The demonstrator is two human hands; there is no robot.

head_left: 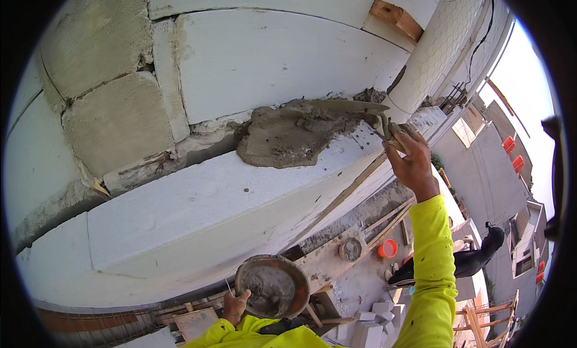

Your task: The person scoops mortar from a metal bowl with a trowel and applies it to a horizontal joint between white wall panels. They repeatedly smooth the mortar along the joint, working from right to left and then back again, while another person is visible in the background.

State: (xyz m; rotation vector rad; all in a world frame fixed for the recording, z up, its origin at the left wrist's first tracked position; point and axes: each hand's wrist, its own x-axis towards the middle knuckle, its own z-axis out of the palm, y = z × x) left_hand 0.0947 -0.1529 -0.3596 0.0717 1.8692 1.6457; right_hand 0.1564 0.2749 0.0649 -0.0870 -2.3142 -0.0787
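Observation:
My right hand [410, 157] is closed round the handle of a trowel, far out along the top of a white block ledge [198, 189]. The trowel's long blade [348, 106] lies against a thick heap of wet grey mortar [285, 134], which spreads over the ledge up to the wall. Low in the view, my left hand [234, 306] grips the rim of a round dark bucket [305, 285]. Grey mortar [264, 288] lies inside that bucket. My left fingers are partly hidden behind its side.
A white block wall [282, 59] rises along the ledge, with a mesh-wrapped pipe [430, 59] at the far end. Below are an orange bucket [387, 248], a round tub [350, 249], stacked white blocks [368, 333] and planks. Another person [472, 262] in dark clothes is down there.

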